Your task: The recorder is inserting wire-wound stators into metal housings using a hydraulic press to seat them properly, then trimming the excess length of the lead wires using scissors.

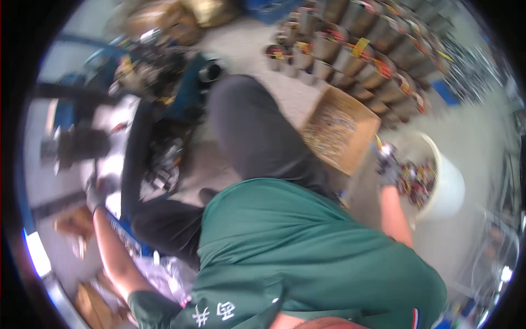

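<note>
My left hand [96, 196], in a grey glove, is at the bright worktop of a machine [82, 145] on the left. Its fingers look closed around a thin dark rod or lever [95, 171], though blur hides the details. My right hand [389, 169], also gloved, is at the mouth of a white bucket [450, 189] on the right. Inside the bucket lie many small dark red and brown parts [419, 181]. At the right fingertips shows a small bright, shiny piece with some yellow [386, 149]; its kind is too smeared to tell.
A cardboard box [366, 134] of small tan parts stands beside the bucket. Behind it are rows of tall grey-brown containers [350, 57] with coloured tops. Metal parts [468, 71] are heaped at far right. A dark bin [164, 159] of metal pieces sits near my knees.
</note>
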### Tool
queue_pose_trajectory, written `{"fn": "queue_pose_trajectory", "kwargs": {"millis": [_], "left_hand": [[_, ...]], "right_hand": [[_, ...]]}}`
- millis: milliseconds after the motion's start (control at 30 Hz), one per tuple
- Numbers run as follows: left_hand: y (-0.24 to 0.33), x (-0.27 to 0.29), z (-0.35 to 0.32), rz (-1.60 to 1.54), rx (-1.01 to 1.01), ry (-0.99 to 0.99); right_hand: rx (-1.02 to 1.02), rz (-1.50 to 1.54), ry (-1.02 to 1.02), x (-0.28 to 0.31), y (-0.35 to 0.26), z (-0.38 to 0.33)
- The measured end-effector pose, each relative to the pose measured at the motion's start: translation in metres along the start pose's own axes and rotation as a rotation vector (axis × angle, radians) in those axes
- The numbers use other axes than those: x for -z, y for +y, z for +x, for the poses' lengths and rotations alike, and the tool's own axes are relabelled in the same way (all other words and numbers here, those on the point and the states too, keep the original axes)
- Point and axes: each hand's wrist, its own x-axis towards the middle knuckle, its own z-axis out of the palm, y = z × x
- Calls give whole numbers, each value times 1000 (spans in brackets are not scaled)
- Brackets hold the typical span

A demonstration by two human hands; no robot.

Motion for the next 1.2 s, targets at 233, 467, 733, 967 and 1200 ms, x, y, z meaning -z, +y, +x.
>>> {"fn": "queue_pose_trajectory", "kwargs": {"millis": [233, 467, 733, 967, 1200], "left_hand": [[-5, 33, 15, 211, -90, 16], [193, 114, -16, -423, -447, 594], [582, 175, -143, -1367, -662, -964], [714, 96, -173, -1583, -14, -1534], [711, 72, -166, -1809, 55, -1880]], "right_hand": [[85, 81, -335, -125, -63, -37], [54, 269, -594, -197, -76, -67], [84, 450, -799, -252, -93, -90], [256, 560, -448, -288, -118, -96], [398, 329, -599, -268, -133, -101]]}}
